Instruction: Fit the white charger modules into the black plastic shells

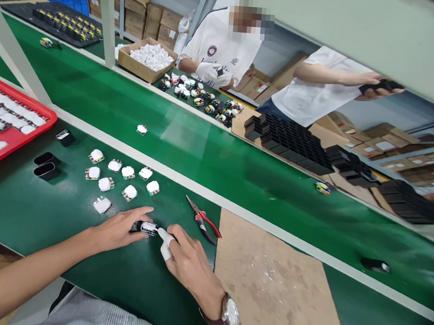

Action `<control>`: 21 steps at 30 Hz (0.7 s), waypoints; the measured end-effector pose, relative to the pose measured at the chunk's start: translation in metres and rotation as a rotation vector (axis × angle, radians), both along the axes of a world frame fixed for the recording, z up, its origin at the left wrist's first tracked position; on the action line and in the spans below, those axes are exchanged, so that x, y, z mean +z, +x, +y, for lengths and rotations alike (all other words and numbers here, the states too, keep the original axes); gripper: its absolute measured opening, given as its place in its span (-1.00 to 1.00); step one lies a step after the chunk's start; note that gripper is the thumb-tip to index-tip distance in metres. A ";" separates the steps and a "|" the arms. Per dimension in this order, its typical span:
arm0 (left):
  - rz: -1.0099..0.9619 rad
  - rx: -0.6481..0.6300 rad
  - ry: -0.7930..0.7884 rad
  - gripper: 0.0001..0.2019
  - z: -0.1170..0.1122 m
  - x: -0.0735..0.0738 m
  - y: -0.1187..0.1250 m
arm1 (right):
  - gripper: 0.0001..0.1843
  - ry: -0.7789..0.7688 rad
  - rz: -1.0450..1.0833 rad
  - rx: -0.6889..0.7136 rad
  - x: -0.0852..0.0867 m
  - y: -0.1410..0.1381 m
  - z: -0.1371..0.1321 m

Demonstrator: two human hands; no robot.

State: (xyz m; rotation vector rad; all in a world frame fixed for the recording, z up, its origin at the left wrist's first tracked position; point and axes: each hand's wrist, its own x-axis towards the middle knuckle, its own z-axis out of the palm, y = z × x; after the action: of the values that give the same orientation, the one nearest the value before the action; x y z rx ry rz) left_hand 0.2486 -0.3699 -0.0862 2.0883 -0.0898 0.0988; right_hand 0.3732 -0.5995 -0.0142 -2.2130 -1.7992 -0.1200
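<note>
Head view, lower centre: the left hand (117, 231) pinches a small black-and-white part (146, 228) on the green tabletop (31, 214). The right hand (188, 259), forefinger in a white cot, presses its end. It seems an assembly step; next calls for firm seating.

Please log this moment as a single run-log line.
left hand: holds small black part | right hand: taped fingertip on part | pliers: idle on mat

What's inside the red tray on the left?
The red tray holds rows of white padded pieces in dark holders. Its left part runs out of frame, so the rest cannot be seen.
</note>
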 end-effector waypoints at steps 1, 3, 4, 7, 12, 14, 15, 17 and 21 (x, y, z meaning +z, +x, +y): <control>0.000 0.000 0.000 -0.23 0.000 0.000 0.000 | -0.74 0.008 0.003 0.003 0.001 0.000 -0.001; -0.003 0.001 0.002 -0.23 0.000 -0.001 0.000 | -0.74 0.026 0.007 -0.007 0.003 0.000 -0.005; -0.006 0.003 0.005 -0.24 0.000 -0.001 0.000 | -0.75 0.033 0.008 -0.015 0.004 0.000 -0.008; -0.016 0.008 0.013 -0.25 0.000 -0.001 0.000 | -0.76 0.031 -0.008 -0.038 0.006 0.002 -0.016; -0.024 0.009 0.023 -0.25 0.000 0.000 -0.001 | -0.74 -0.005 -0.081 -0.058 0.009 -0.001 -0.018; -0.027 0.006 0.025 -0.25 0.000 -0.001 -0.001 | -0.73 -0.017 -0.114 -0.068 0.010 -0.004 -0.016; -0.029 0.005 0.025 -0.25 0.000 -0.001 -0.001 | -0.72 -0.019 -0.122 -0.072 0.010 -0.006 -0.015; -0.033 0.007 0.023 -0.25 0.000 -0.001 -0.001 | -0.71 -0.011 -0.118 -0.081 0.009 -0.008 -0.015; -0.044 0.009 0.024 -0.26 -0.001 -0.003 -0.001 | -0.73 0.035 -0.040 -0.082 0.000 -0.007 -0.014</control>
State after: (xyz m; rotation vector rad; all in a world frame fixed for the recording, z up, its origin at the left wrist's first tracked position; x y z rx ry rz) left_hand 0.2479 -0.3706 -0.0888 2.1110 -0.1089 0.1502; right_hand 0.3667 -0.6135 -0.0145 -2.2760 -1.7131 -0.2120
